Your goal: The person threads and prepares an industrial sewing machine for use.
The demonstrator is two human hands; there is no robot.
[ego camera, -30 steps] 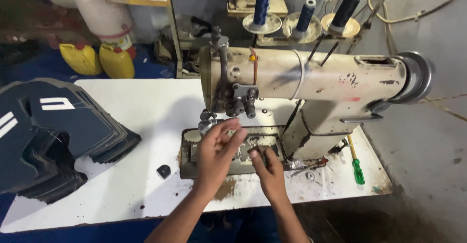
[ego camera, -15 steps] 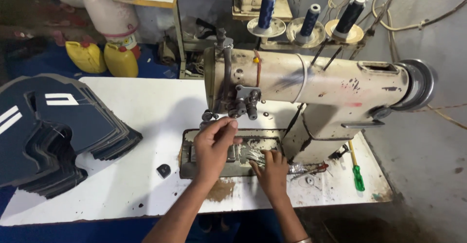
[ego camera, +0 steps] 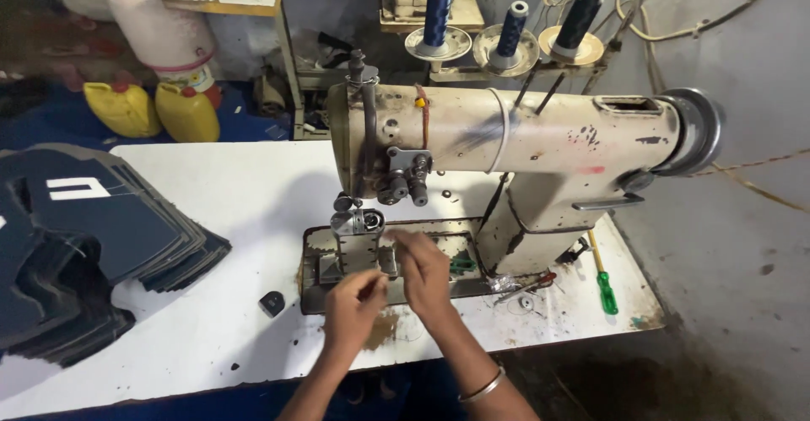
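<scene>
A worn cream sewing machine [ego camera: 591, 151] stands on a white table [ego camera: 211, 185]. Its small metal post [ego camera: 359, 235] rises from a stained base plate [ego camera: 316, 282] under the needle head. My right hand [ego camera: 422, 269], a bangle on its wrist, reaches in from the front with its fingertips pinched just right of the post. My left hand [ego camera: 354, 303] hovers lower, over the plate's front edge, its fingers curled and pinched close to the right hand. Whatever thin thing may lie between the fingertips is too small to see.
A stack of dark blue cut pieces [ego camera: 84, 244] fills the table's left. A small black object [ego camera: 272, 303] lies left of the plate, a green screwdriver [ego camera: 606, 290] at the right edge. Three blue thread cones [ego camera: 436, 12] stand behind; yellow jugs [ego camera: 187, 113] sit on the floor.
My left hand has drawn back from the post toward the table's front and closed its fingers. My right hand has moved up and left to the post.
</scene>
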